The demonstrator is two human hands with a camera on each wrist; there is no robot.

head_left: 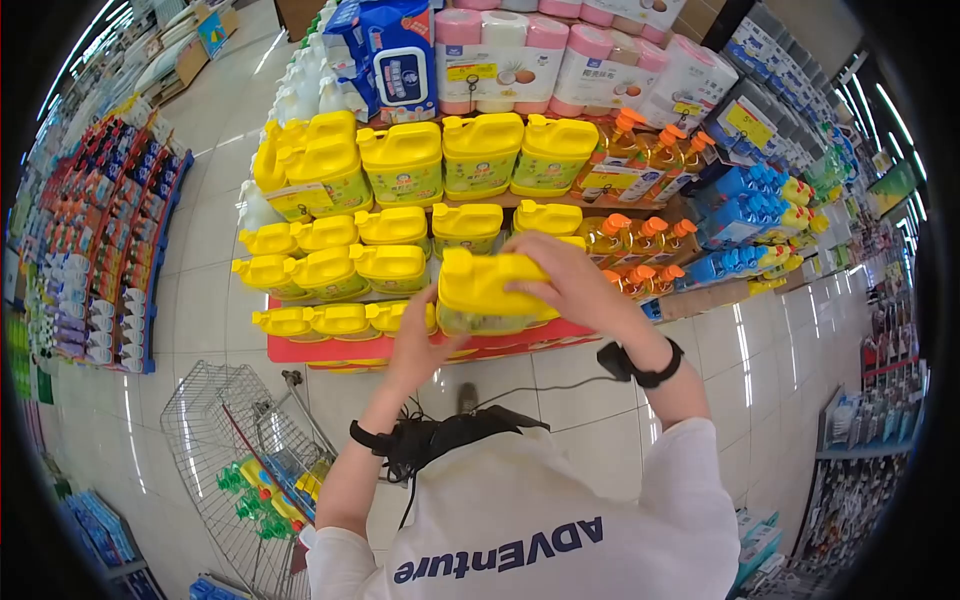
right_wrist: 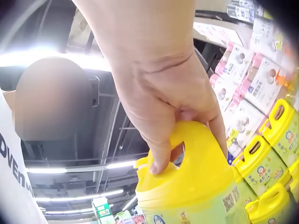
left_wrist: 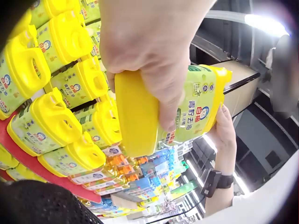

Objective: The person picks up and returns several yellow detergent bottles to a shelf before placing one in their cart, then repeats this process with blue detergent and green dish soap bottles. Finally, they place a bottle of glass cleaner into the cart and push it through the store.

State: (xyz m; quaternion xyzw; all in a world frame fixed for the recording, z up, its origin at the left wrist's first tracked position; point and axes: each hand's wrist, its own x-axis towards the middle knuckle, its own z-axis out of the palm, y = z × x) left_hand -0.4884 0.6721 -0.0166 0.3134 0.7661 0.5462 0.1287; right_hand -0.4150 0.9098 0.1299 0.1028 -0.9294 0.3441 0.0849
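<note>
A yellow-capped jug of dish soap (head_left: 478, 290) with a green label is up off the shelf in front of the person's chest. The right hand (head_left: 572, 282) grips its yellow handle from above; in the right wrist view the thumb and fingers wrap around the handle of the jug (right_wrist: 205, 163). At the other end, the left hand (head_left: 418, 348) holds the jug by its yellow base. Its thumb lies across the label in the left wrist view, while its other fingers are mostly hidden behind the base (left_wrist: 133, 119).
Rows of matching yellow jugs (head_left: 400, 165) fill the tiered display. Orange pump bottles (head_left: 650, 240) and blue packs (head_left: 740, 205) stand to their right, with pink-and-white paper packs (head_left: 500, 65) above. A wire shopping cart (head_left: 215, 430) holding green-capped bottles is at the left.
</note>
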